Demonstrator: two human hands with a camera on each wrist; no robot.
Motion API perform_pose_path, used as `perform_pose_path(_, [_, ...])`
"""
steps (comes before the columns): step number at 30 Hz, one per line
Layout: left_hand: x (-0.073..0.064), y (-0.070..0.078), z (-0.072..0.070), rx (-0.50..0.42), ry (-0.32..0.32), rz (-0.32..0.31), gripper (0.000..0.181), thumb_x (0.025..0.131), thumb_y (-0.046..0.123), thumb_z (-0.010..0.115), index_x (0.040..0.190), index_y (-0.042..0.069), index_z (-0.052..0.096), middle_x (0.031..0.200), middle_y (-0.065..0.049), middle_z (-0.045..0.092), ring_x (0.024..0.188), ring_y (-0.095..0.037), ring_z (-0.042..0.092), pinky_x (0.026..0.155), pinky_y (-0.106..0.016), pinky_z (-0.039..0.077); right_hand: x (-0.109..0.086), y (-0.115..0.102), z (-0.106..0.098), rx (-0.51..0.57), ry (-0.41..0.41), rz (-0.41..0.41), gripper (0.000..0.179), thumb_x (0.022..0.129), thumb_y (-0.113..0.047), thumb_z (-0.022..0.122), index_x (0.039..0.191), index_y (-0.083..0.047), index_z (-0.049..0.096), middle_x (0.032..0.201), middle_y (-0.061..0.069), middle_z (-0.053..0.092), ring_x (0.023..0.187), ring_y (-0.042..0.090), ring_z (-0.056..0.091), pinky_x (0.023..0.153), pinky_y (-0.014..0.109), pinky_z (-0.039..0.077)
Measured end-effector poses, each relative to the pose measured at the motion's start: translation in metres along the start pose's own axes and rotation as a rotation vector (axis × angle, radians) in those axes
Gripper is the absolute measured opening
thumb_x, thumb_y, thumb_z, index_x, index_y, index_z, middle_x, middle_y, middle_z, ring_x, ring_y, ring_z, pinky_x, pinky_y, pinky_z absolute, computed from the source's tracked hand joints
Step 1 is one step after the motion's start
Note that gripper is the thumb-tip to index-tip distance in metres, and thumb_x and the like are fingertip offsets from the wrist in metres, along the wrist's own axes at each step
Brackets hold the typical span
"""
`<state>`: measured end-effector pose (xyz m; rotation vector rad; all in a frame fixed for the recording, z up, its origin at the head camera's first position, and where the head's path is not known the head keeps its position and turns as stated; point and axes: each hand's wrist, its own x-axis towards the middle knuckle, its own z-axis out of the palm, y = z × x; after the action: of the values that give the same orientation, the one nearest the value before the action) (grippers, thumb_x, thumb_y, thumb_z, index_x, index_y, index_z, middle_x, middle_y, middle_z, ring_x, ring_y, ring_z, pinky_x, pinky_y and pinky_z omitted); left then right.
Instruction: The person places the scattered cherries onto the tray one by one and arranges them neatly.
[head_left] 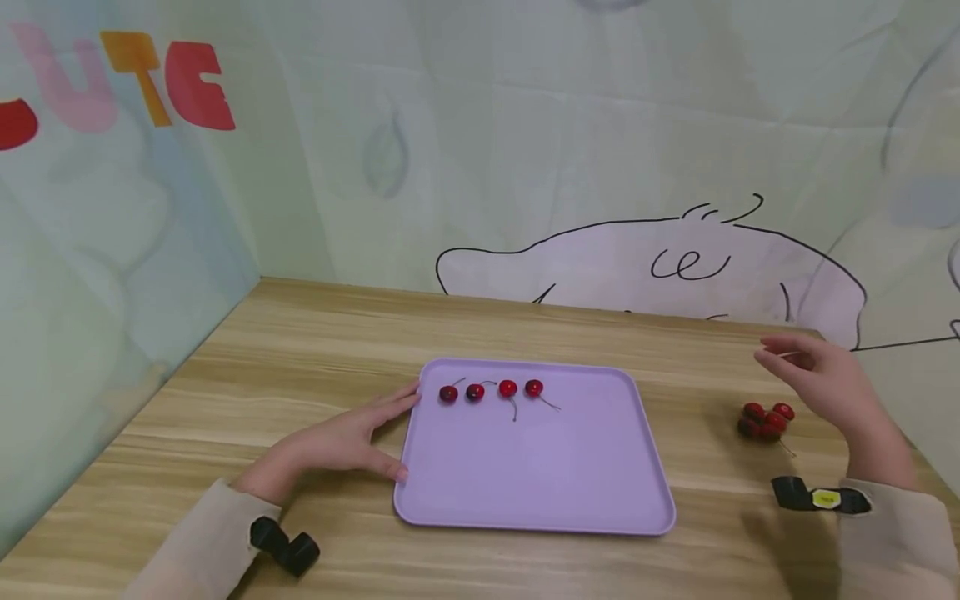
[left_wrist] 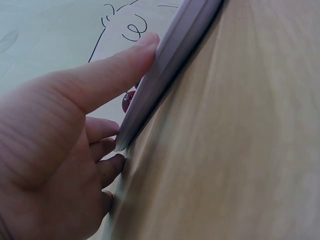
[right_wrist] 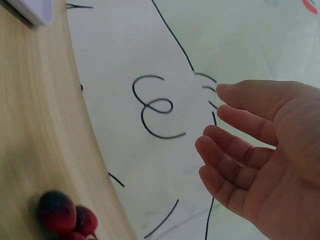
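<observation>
A light purple tray (head_left: 540,467) lies on the wooden table, with several red cherries in a row near its far left edge; one is this dark cherry (head_left: 448,393) at the row's left end. My left hand (head_left: 352,437) touches the tray's left rim with thumb and fingers spread; in the left wrist view the thumb (left_wrist: 120,70) rests at the rim. My right hand (head_left: 821,379) hovers above a small pile of cherries (head_left: 765,423) right of the tray. Its fingers (right_wrist: 235,145) are loosely bent and hold nothing.
The wooden table (head_left: 315,342) meets a printed cloth backdrop (head_left: 525,150) at the back and left. A black strap device (head_left: 285,546) sits on the left wrist, and another strap (head_left: 821,498) on the right.
</observation>
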<state>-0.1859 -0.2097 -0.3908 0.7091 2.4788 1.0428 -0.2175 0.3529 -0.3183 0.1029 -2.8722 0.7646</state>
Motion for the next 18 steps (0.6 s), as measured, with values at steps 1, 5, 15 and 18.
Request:
perform_pose_path(1, [0.0, 0.0, 0.0, 0.0, 0.0, -0.001, 0.103, 0.076, 0.04, 0.081, 0.153, 0.006, 0.023, 0.162, -0.012, 0.009, 0.145, -0.044, 0.004, 0.113, -0.063, 0.01, -0.001, 0.004, -0.002, -0.007, 0.004, 0.013, 0.054, 0.098, -0.041, 0.053, 0.127, 0.004, 0.056, 0.115, 0.028, 0.06, 0.083, -0.004, 0.048, 0.065, 0.028, 0.044])
perform_pose_path(5, [0.001, -0.002, -0.001, 0.006, -0.002, 0.001, 0.102, 0.076, 0.041, 0.081, 0.153, 0.006, 0.023, 0.162, -0.011, 0.01, 0.145, -0.044, 0.005, 0.112, -0.064, 0.011, -0.003, 0.018, -0.008, -0.018, -0.002, 0.059, 0.055, 0.098, -0.041, 0.051, 0.129, 0.005, 0.054, 0.116, 0.032, 0.059, 0.087, 0.008, 0.055, 0.066, 0.035, 0.045])
perform_pose_path(15, [0.0, -0.003, -0.001, 0.018, 0.006, -0.004, 0.102, 0.075, 0.042, 0.08, 0.153, 0.005, 0.024, 0.161, -0.016, 0.011, 0.144, -0.047, 0.006, 0.111, -0.066, 0.01, -0.01, 0.045, -0.012, 0.035, -0.078, 0.17, 0.063, 0.099, -0.043, 0.048, 0.134, 0.009, 0.045, 0.12, 0.035, 0.055, 0.092, 0.025, 0.059, 0.069, 0.037, 0.048])
perform_pose_path(18, [0.002, -0.003, -0.001, 0.009, 0.007, -0.003, 0.103, 0.076, 0.042, 0.08, 0.153, 0.006, 0.023, 0.161, -0.016, 0.011, 0.145, -0.046, 0.006, 0.112, -0.066, 0.01, -0.013, 0.051, -0.012, 0.071, -0.11, 0.203, 0.066, 0.1, -0.044, 0.046, 0.137, 0.01, 0.04, 0.124, 0.037, 0.051, 0.104, 0.044, 0.053, 0.074, 0.046, 0.048])
